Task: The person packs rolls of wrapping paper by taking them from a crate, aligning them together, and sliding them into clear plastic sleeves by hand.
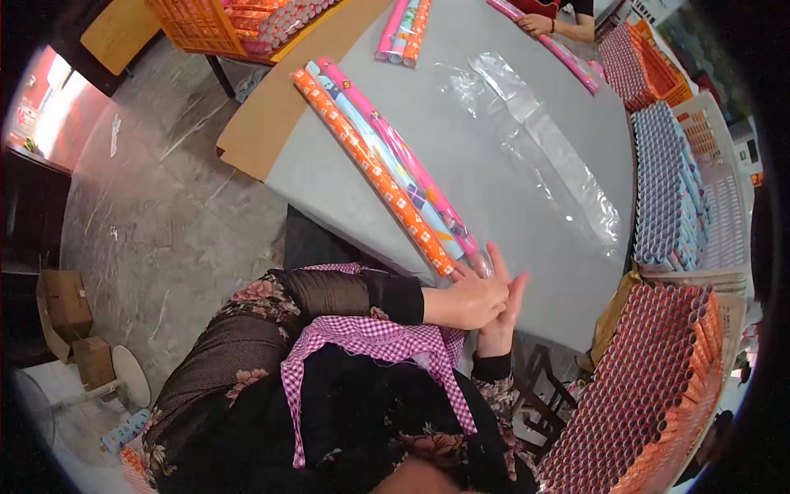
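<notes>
Three long paper rolls, an orange patterned one (370,169), a light blue one (387,165) and a pink one (403,156), lie side by side on the grey table, seemingly in clear film. At their near ends my left hand (465,301) crosses over my right hand, its fingers curled; what they hold, if anything, is hidden. Partly behind it, my right hand (508,311) has visible fingers stretched apart, close to the roll ends. Long clear plastic sleeves (559,148) lie to the right of the rolls.
Three more rolls (403,33) lie at the table's far side. Another person's hand (535,23) is by a pink roll (568,62). Stacked rolls fill crates at the right (671,189) and lower right (625,395). An orange crate (193,29) stands at upper left.
</notes>
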`<state>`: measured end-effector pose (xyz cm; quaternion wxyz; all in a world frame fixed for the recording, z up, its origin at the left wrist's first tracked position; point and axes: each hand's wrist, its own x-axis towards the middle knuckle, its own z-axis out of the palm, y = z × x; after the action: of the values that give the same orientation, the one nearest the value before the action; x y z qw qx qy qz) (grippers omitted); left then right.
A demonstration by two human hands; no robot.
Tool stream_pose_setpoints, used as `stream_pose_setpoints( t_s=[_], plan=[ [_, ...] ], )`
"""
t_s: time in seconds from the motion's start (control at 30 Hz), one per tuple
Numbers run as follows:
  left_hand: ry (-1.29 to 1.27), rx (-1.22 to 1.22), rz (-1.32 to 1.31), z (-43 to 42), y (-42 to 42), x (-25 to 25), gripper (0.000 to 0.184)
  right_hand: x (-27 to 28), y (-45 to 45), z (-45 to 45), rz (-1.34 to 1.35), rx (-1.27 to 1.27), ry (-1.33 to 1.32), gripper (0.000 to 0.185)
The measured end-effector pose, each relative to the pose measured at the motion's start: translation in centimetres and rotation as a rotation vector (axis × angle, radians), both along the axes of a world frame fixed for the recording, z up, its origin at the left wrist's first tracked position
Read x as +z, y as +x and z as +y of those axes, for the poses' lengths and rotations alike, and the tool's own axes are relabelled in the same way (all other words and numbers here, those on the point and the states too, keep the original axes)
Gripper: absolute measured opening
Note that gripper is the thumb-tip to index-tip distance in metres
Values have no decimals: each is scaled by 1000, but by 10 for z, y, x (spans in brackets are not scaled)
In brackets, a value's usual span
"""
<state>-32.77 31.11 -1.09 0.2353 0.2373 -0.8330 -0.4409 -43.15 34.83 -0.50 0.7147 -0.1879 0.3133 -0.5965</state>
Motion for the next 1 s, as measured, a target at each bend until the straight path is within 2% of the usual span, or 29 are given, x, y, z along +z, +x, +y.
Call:
stream_pose_setpoints(
  t_s=[0.07, 0.13, 0.17, 0.2, 0.23, 0.3, 0.37, 0.4, 0.43, 0.47, 0.5, 0.53, 0.57, 0.6, 0.7, 0.73, 0.8, 0.83, 0.93, 1.0],
  plan=[
    [17, 2, -3, 6, -1, -2, 19, 12, 8, 2, 50, -38, 8, 89],
    [-167, 92, -111, 8, -6, -6, 17, 13, 6, 3, 69, 15, -22, 86],
    [-136, 59, -40, 6, -6, -7, 17, 17, 12, 4, 129, -63, 17, 84],
    [-99, 21, 31, 4, -5, -11, 16, 17, 9, 5, 131, -36, 11, 82],
    [-33, -24, -16, 0, 4, 5, 15, 16, 6, 4, 122, -21, 10, 81],
    [90, -73, 125, -4, 14, 5, 12, 17, 4, 3, 157, -29, 6, 77],
    [-162, -147, 87, -19, 41, 30, 11, 11, -3, 3, 275, -48, -90, 69],
    [-264, -65, 244, -28, 45, 26, 12, 11, -10, 2, 318, -22, -109, 65],
    [-296, -45, 133, -40, 62, 33, 13, 0, -15, -3, 218, -31, -36, 64],
    [-319, -52, 28, -58, 77, 50, 23, -11, -18, -6, 117, -38, 30, 64],
    [-585, 93, 38, -72, 90, 38, 38, -12, -21, -4, 111, -63, 39, 64],
    [-587, 84, -105, -91, 106, 35, 54, -13, -22, -4, 77, -61, 20, 63],
    [-783, 104, -271, -105, 123, 32, 74, -12, -23, -3, 38, -51, -7, 63],
    [-784, 99, -275, -116, 135, 29, 74, -9, -22, -1, 33, -54, -7, 63],
    [-907, 40, -491, -139, 155, 28, 105, -1, -16, 1, 108, -45, -19, 67],
    [-917, 76, -511, -143, 157, 30, 105, -3, -16, 2, 145, -60, -46, 68],
    [-892, -66, -532, -152, 158, 35, 104, 8, -8, 1, 221, -70, -104, 71],
    [-845, -82, -539, -154, 158, 32, 109, 8, -9, 1, 217, -64, -96, 71],
    [-842, -77, -536, -156, 158, 27, 105, -5, -12, -3, 177, -94, -44, 77],
    [-840, -50, -504, -147, 150, 36, 103, 20, -14, 4, 245, -57, -81, 80]
  ],
)
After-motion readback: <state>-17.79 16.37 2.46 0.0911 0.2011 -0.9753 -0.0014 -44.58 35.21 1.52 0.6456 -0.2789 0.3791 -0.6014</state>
